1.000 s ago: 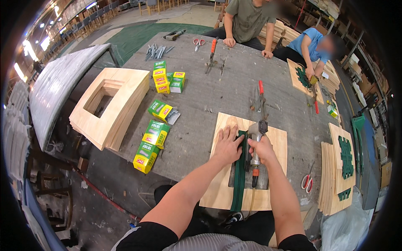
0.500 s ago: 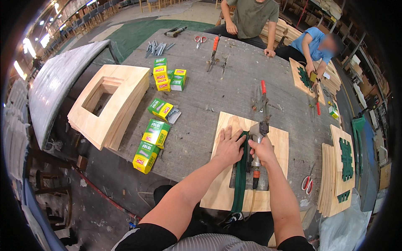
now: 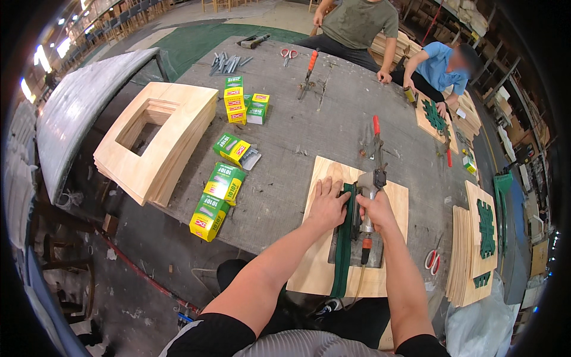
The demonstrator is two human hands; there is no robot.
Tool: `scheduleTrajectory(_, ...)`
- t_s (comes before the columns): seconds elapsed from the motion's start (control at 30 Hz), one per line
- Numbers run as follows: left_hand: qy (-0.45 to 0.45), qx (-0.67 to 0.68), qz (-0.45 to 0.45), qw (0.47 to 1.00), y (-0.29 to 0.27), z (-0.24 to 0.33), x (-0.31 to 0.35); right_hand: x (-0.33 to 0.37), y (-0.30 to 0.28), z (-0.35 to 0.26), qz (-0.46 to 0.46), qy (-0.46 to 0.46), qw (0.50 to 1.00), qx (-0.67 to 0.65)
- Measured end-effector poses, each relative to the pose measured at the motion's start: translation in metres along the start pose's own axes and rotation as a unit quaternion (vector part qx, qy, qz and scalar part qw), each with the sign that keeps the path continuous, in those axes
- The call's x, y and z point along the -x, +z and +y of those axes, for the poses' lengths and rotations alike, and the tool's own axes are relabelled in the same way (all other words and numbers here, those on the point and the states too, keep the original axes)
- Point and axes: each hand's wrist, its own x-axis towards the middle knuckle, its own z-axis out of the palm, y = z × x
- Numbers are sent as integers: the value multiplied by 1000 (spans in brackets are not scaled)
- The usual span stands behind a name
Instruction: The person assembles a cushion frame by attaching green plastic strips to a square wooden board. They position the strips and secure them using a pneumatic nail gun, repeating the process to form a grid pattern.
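My left hand (image 3: 326, 205) lies flat with fingers stretched on a pale plywood frame (image 3: 309, 271), its fingertips at the edge of a dark green webbing strap (image 3: 341, 262). The strap runs lengthwise across the frame's cut-out toward my body. In my right hand (image 3: 377, 209) is an air staple gun (image 3: 370, 180), gripped by its handle. The gun's nose points away from me, beside the strap's far end, and its magazine lies along the strap. A hose (image 3: 360, 279) trails from the handle toward me. What the nose touches is hidden.
Staple boxes (image 3: 223, 183) and stacked plywood frames (image 3: 178, 152) stand left. Beyond the gun is a red-handled toggle clamp (image 3: 376, 128). Red-handled scissors (image 3: 432, 262) and panels with green webbing (image 3: 485, 229) lie right. Two people sit across the table, one holding a tool (image 3: 410, 95).
The view has shifted slightly. Both my hands keep their places on the frame and gun. Across the table, the person in blue has moved a tool leftward, off the webbed panel.
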Motion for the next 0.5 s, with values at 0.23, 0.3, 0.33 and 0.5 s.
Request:
scheduleTrajectory(0.23,0,-8,-11,1000,0,-5,0,-4,14,-2,6,23,1000,18)
scheduleTrajectory(0.3,2,-14,-19,1000,1,-3,3,-4,13,3,2,29,999,24)
scheduleTrajectory(0.33,3,-18,-23,1000,0,-3,1,-6,12,2,-2,28,999,24)
scheduleTrajectory(0.5,-3,-15,-16,1000,-1,-6,0,-7,16,0,-9,3,1000,-5)
